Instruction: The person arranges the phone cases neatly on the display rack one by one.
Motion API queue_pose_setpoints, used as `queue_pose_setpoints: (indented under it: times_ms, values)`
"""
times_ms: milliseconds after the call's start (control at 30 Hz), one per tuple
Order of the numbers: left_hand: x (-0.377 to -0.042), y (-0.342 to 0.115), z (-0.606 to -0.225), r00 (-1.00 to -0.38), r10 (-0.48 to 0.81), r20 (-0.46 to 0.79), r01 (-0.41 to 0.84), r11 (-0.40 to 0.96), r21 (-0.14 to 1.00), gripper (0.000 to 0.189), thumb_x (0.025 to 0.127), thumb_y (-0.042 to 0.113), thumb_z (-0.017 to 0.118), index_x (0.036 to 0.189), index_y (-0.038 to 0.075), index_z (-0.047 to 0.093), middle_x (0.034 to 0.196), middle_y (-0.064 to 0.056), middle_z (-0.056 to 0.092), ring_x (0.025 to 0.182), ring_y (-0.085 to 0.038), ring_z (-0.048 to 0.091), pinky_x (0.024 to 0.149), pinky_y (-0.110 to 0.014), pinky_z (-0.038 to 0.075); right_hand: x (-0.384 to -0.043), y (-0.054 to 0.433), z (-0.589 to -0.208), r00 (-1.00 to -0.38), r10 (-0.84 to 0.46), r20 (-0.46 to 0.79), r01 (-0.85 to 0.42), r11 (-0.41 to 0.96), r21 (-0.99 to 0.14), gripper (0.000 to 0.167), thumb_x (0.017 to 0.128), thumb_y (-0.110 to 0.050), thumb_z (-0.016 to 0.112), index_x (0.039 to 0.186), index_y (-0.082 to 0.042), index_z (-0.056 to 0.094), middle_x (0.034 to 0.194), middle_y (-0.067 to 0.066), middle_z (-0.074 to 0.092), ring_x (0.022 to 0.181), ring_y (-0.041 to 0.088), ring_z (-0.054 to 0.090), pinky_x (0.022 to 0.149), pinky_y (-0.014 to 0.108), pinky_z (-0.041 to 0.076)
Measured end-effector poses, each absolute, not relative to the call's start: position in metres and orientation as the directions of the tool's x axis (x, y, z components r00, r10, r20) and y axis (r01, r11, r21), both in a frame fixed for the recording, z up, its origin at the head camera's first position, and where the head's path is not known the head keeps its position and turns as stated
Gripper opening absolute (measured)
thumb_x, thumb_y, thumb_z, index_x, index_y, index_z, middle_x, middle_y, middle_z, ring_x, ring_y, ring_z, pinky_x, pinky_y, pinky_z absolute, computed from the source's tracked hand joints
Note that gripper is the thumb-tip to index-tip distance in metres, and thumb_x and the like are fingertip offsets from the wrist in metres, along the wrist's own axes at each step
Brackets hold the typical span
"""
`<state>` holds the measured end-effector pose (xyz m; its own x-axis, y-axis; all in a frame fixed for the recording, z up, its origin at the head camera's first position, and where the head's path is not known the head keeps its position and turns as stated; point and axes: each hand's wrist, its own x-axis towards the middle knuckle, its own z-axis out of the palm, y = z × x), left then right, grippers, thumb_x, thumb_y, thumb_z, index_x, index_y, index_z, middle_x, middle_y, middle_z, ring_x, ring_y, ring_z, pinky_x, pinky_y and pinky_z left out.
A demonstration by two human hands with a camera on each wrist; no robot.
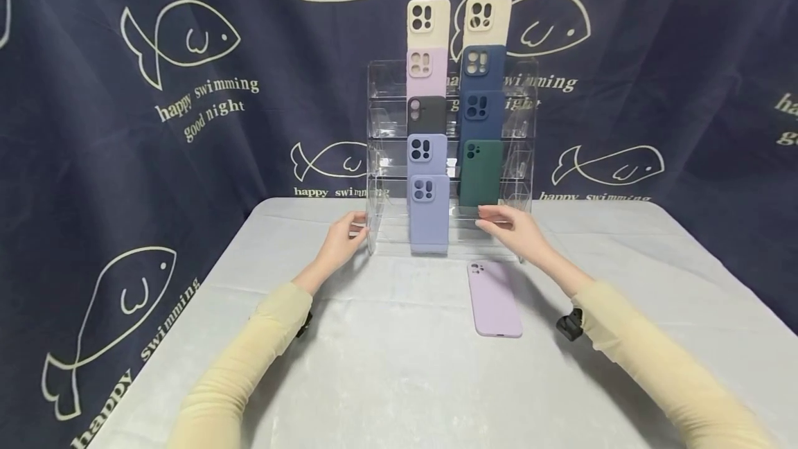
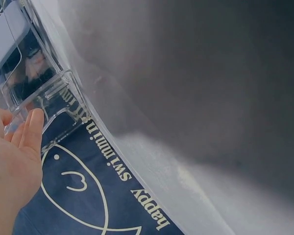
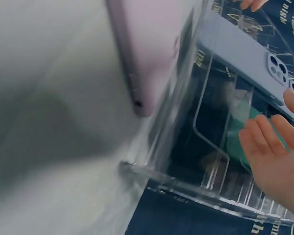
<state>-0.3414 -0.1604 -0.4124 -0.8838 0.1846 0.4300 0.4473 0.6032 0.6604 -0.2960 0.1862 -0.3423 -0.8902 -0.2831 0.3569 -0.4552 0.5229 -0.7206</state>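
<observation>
A clear tiered display stand (image 1: 386, 231) holds phone cases in two columns. My left hand (image 1: 342, 240) is at its left side, pinching the clear side edge between thumb and fingers. My right hand (image 1: 514, 231) is at the lower edge of a green phone case (image 1: 483, 173), its fingers loosely bent with nothing between them. In the right wrist view the fingers overlap the green case (image 3: 235, 139), seen through the clear plastic. A light purple phone case (image 1: 495, 300) lies on the table in front of the stand, its camera cutouts toward the stand.
The left column has cream, pink, black and two lavender-blue cases (image 1: 429, 217). Above the green case on the right are two navy cases (image 1: 489, 113) and a cream one (image 1: 495, 32). A white cloth covers the table (image 1: 374, 366); a navy fish-print curtain (image 1: 187, 158) hangs behind.
</observation>
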Motion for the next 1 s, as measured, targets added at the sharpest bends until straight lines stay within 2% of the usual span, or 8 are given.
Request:
queue_pose_setpoints:
  times_ms: [233,533,667,833,1000]
  values:
    - [-0.341,-0.160,-0.409,-0.892,0.182,0.415,0.432,0.615,0.660,0.033,0.092,0.009,0.058,0.122,-0.003,0.053,0.121,-0.020,0.060,0.101,-0.032,0.064,0.086,-0.036,0.057,-0.297,0.203,-0.361,-0.900,-0.325,0.290,-0.427,0.530,-0.732,0.039,0.091,-0.016,0.062,0.122,0.007,0.056,0.124,0.024,0.058,0.106,0.038,0.061,0.093,0.043,0.051]
    - [-0.340,-0.160,-0.407,-0.887,0.190,0.421,0.440,0.620,0.649,0.033,0.092,0.009,0.057,0.122,-0.004,0.053,0.121,-0.020,0.060,0.101,-0.032,0.064,0.086,-0.036,0.057,-0.302,0.226,-0.388,-0.902,-0.345,0.261,-0.427,0.618,-0.660,0.036,0.092,-0.029,0.061,0.116,-0.003,0.064,0.113,0.015,0.067,0.098,0.028,0.066,0.084,0.030,0.056]
    - [-0.339,-0.161,-0.407,-0.890,0.184,0.418,0.434,0.624,0.649,0.033,0.092,0.009,0.057,0.122,-0.003,0.053,0.119,-0.020,0.061,0.100,-0.031,0.064,0.085,-0.036,0.057,-0.301,0.231,-0.395,-0.901,-0.364,0.238,-0.426,0.628,-0.652,0.037,0.091,-0.030,0.062,0.117,-0.003,0.064,0.113,0.015,0.067,0.099,0.029,0.066,0.087,0.037,0.056]
    - [-0.339,-0.161,-0.408,-0.893,0.187,0.409,0.429,0.626,0.652,0.032,0.092,0.010,0.058,0.122,-0.003,0.053,0.119,-0.019,0.061,0.101,-0.031,0.064,0.085,-0.036,0.057,-0.299,0.235,-0.402,-0.891,-0.412,0.189,-0.429,0.634,-0.644,0.039,0.090,-0.024,0.063,0.118,0.003,0.061,0.114,0.020,0.065,0.102,0.035,0.064,0.093,0.047,0.051]
    - [-0.338,-0.159,-0.409,-0.893,0.189,0.407,0.430,0.621,0.655,0.032,0.092,0.009,0.058,0.121,-0.002,0.054,0.121,-0.019,0.060,0.101,-0.031,0.064,0.085,-0.036,0.057,-0.296,0.236,-0.405,-0.866,-0.481,0.139,-0.451,0.628,-0.635,0.043,0.087,-0.022,0.066,0.119,0.006,0.060,0.116,0.022,0.063,0.104,0.037,0.062,0.094,0.047,0.051]
